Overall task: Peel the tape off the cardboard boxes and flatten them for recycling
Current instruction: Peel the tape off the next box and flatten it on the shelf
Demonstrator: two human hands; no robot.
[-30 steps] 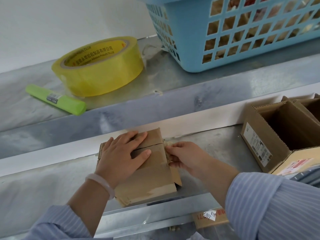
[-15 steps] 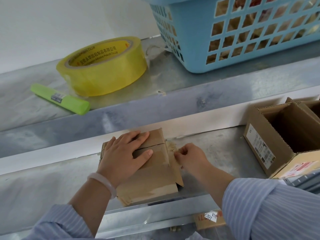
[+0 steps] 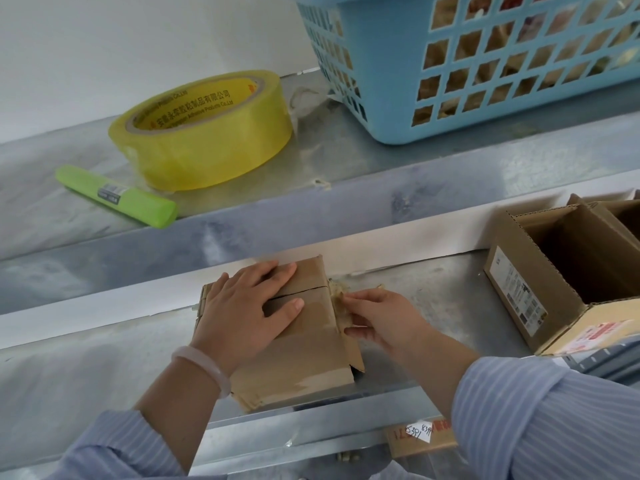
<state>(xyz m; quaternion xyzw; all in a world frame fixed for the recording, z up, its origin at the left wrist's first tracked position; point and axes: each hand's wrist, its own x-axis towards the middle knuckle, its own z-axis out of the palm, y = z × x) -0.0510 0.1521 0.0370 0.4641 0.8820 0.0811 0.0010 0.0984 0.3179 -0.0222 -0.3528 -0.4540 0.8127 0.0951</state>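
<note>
A small taped cardboard box [image 3: 304,355] lies on the lower metal shelf [image 3: 86,368]. My left hand [image 3: 249,306] presses flat on its top, fingers spread across the flap seam. At the box's right edge my right hand [image 3: 377,320] pinches a crumpled strip of clear tape [image 3: 337,294] that sticks out from the seam. Glossy tape still covers the near part of the top. A second cardboard box [image 3: 540,271], open and empty, stands to the right with a white label on its side.
On the upper shelf sit a yellow tape roll [image 3: 204,133], a green utility knife [image 3: 114,195] and a blue plastic basket [image 3: 485,60]. Another labelled box [image 3: 422,438] shows below the shelf's front rail. A white wall is behind.
My right hand drew slightly away from the box's right edge, then came back to it and now pinches the tape there. My left hand has stayed pressed on the top.
</note>
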